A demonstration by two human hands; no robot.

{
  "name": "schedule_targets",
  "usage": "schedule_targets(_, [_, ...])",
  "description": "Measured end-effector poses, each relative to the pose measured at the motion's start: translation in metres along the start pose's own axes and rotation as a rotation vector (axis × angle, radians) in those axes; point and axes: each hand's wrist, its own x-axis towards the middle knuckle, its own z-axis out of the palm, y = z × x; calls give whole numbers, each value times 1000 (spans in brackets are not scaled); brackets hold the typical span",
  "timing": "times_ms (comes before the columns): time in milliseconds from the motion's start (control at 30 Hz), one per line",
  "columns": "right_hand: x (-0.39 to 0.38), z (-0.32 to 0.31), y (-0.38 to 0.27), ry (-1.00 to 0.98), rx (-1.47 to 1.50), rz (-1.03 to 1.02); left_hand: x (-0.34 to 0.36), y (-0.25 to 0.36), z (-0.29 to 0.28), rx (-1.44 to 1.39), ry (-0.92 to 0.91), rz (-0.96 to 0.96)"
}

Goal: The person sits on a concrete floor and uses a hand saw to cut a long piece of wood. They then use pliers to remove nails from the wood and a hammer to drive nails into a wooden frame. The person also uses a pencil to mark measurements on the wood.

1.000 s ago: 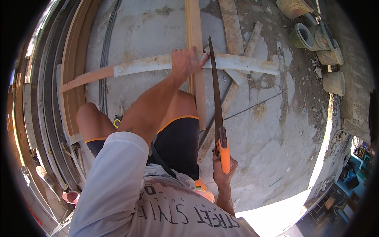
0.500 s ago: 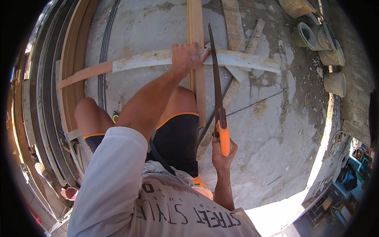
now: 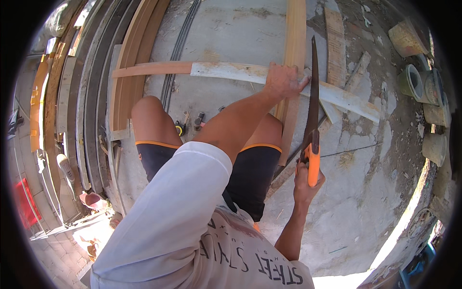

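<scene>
My left hand point(image 3: 286, 81) is wrapped over a long narrow wooden strip point(image 3: 226, 70), mostly white with a bare brown end at the left. The strip lies crosswise over a long timber point(image 3: 295, 36). In my right hand point(image 3: 307, 187) is the orange handle of a handsaw point(image 3: 314, 94). Its dark, tapering blade points away from me and crosses the strip just right of my left thumb. Whether the teeth have cut into the wood cannot be made out.
Brown planks point(image 3: 139, 43) and dark metal lengths point(image 3: 96, 86) lie along the left. A yellow tape measure point(image 3: 180, 129) and a hammer point(image 3: 199, 120) rest between my knees. Thin rods point(image 3: 180, 45) run along the concrete. Several buckets point(image 3: 412, 79) line the right side.
The whole view has swung left, so everything sits farther right in it. The hammer has come into sight. Both hands keep their grips, and the saw still crosses the strip beside my left thumb.
</scene>
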Motion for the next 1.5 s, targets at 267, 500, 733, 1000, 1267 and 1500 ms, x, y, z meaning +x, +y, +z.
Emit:
schedule_targets(267, [-114,-44,47,54,-159,-104,0,-2,-5,-45,11,-39])
schedule_targets(500, [11,-4,1,-54,-4,9,2,-2,2,-14,49,3])
schedule_targets(733, [-123,-47,60,-2,-232,-116,1,1,-6,19,13,-15])
schedule_targets(1000, [8,0,1,-47,25,17,1,-4,2,6,42,3])
schedule_targets(1267, [-118,-44,63,31,-108,-122,4,-2,-5,-12,-3,-8])
schedule_targets(1500, [16,8,-11,-41,83,52,1,-8,1,21,-3,21])
